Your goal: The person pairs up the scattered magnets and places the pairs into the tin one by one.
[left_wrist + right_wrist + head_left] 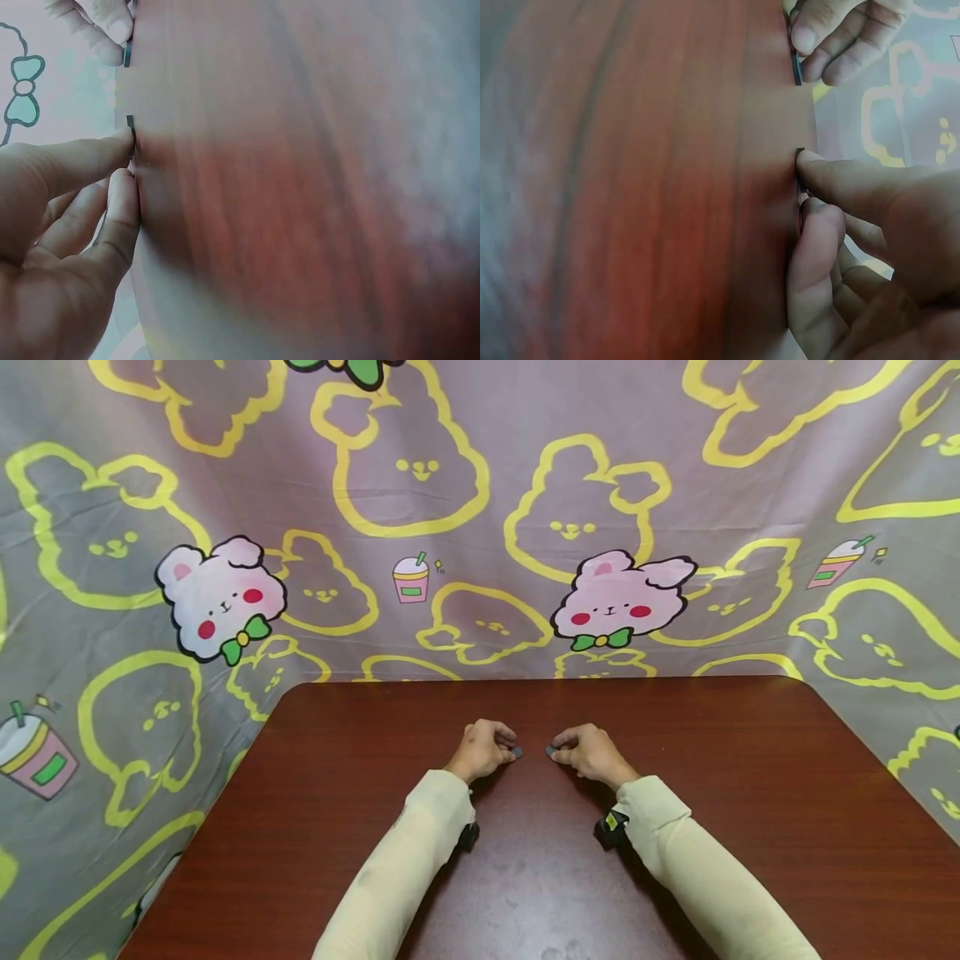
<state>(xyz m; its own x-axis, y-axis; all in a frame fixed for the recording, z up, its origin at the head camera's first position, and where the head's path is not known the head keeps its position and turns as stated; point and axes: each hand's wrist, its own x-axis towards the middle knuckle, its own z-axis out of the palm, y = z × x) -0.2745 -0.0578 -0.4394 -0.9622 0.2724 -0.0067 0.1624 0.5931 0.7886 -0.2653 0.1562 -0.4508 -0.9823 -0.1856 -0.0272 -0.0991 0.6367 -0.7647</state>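
Observation:
My left hand (pixel 486 750) and my right hand (pixel 592 753) face each other low over the far half of the table, a small gap between their fingertips. At the left thumb and fingertips is a small, thin, dark grey disc (pixel 517 752). The right fingertips hold a matching grey disc (pixel 550 750). Seen edge-on in the left wrist view, the left disc (pixel 130 120) is a dark sliver beside the thumb, close against the tabletop. In the right wrist view, the right disc (pixel 800 152) shows at the thumb tip. The remaining fingers curl loosely beneath.
A dark reddish-brown wooden table (pixel 360 860) with rounded far corners spreads under both arms. Behind it and along its sides hangs a patterned curtain (pixel 495 468) with cartoon animals. Black wrist devices (pixel 611 829) sit under the pale sleeves (pixel 405 860).

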